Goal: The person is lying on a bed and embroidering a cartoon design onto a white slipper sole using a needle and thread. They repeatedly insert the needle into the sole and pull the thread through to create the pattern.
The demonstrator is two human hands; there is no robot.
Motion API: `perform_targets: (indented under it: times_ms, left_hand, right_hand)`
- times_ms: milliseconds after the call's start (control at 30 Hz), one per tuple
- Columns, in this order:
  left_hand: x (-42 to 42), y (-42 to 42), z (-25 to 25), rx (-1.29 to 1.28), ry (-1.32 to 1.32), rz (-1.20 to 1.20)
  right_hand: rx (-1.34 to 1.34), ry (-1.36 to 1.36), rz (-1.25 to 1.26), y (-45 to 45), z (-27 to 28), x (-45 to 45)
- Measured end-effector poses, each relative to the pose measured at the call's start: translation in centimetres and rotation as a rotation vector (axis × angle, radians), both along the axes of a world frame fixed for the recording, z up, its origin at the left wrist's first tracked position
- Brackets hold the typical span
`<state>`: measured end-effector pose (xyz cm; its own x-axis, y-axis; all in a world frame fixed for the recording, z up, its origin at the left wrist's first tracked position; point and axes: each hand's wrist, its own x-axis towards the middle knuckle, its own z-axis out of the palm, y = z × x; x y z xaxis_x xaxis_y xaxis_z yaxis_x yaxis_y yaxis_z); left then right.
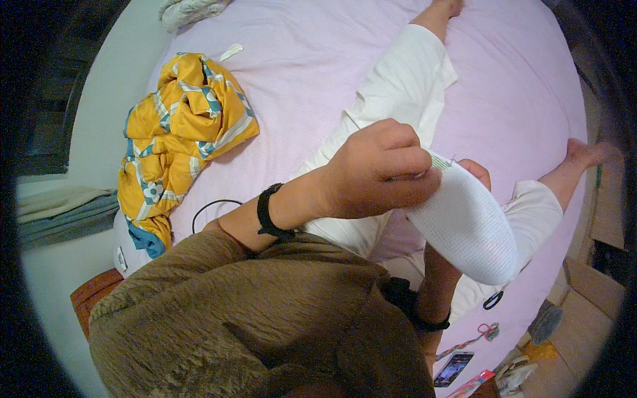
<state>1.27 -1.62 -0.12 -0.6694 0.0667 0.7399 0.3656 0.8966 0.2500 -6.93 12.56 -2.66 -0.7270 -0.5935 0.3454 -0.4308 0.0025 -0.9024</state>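
My left hand [383,171] has its fingers closed on the edge of a white knitted mesh piece, sock-like [465,224], beside its green stripes. The rounded end of the piece points down to the right. Part of my right hand [476,172] shows past the far edge of the piece, its finger bent against it; the rest is hidden behind or inside the fabric. Both wrists bear black bands. The piece is held above my lap, between my legs in white trousers [398,84].
A yellow patterned quilt [174,129] lies crumpled on the pink bed sheet [293,64]. A small white scrap [231,51] is beyond it. At lower right lie a black ring [493,300], a braided cord [465,344] and a phone [454,369]. Cardboard boxes [587,298] stand beside the bed.
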Motion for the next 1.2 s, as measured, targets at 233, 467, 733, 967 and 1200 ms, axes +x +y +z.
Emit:
perform_targets:
  times_ms: [233,467,733,967,1200]
  left_hand:
    - [1.2,0.0,0.6,0.843,-0.295,-0.113]
    - [0.9,-0.2,1.0,1.347,-0.672,-0.311]
    - [0.6,-0.5,0.1,1.423,-0.668,-0.262]
    - [0.8,0.8,-0.4,1.610,-0.785,-0.226]
    - [0.9,-1.7,0.2,1.867,-0.558,-0.181]
  right_hand:
    - [0.185,0.232,-0.197,0.9,3.4,-0.4]
    - [-0.229,-1.224,0.411,0.8,2.0,-0.8]
    - [-0.428,-1.399,0.475,-0.3,1.1,-0.6]
    - [-0.318,-0.958,0.339,0.8,-3.6,-2.5]
    - [-1.109,-1.558,0.434,3.9,0.5,-6.4]
